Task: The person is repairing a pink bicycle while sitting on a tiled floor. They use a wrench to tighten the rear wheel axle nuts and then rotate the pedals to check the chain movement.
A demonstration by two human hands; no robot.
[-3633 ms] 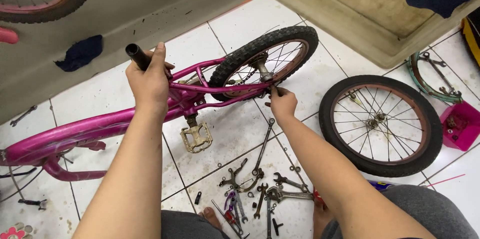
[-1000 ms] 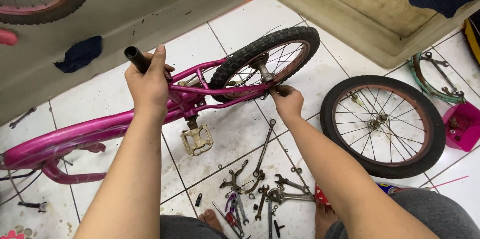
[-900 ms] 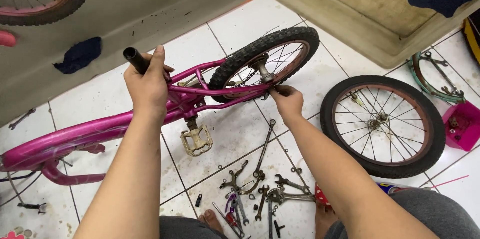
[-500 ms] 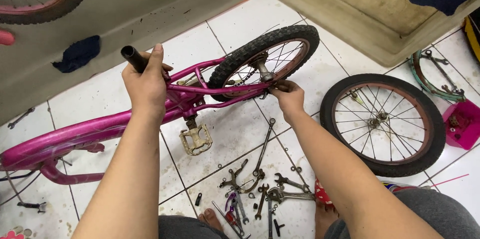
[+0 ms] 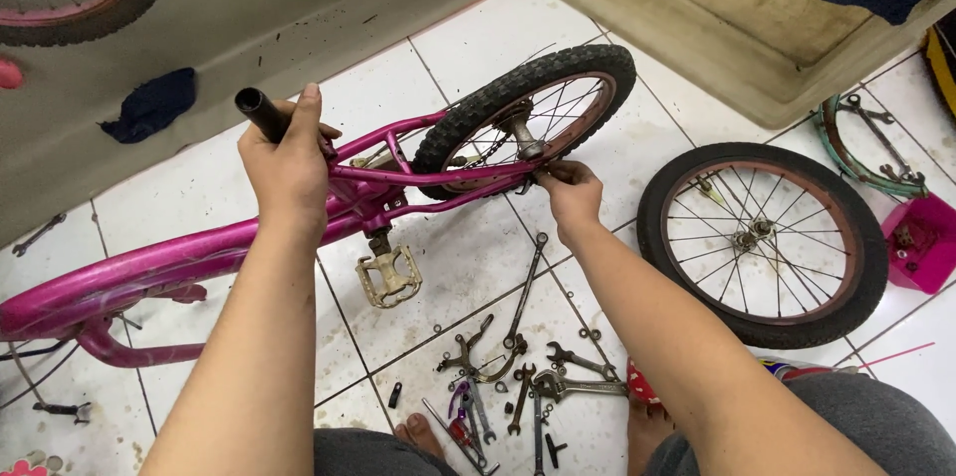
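A pink child's bicycle frame (image 5: pixel 149 262) lies on its side on the white tiled floor. My left hand (image 5: pixel 289 162) grips its black seat tube (image 5: pixel 261 114) near the top. The rear wheel (image 5: pixel 528 118) with its black tyre sits in the frame. My right hand (image 5: pixel 570 193) is at the rear axle end of the frame, fingers pinched on a small part there; the part itself is hidden. A metal pedal (image 5: pixel 388 275) hangs below the frame.
A loose black wheel (image 5: pixel 762 242) lies flat at the right. Several wrenches and small tools (image 5: pixel 518 376) are scattered near my knees. A pink tray of parts (image 5: pixel 921 242) and a brake caliper (image 5: pixel 866 142) are at far right. A concrete step (image 5: pixel 697 33) rises behind.
My right hand has shifted slightly along the rear axle end, its fingers working there. My left hand keeps its grip on the seat tube. The bicycle has barely moved.
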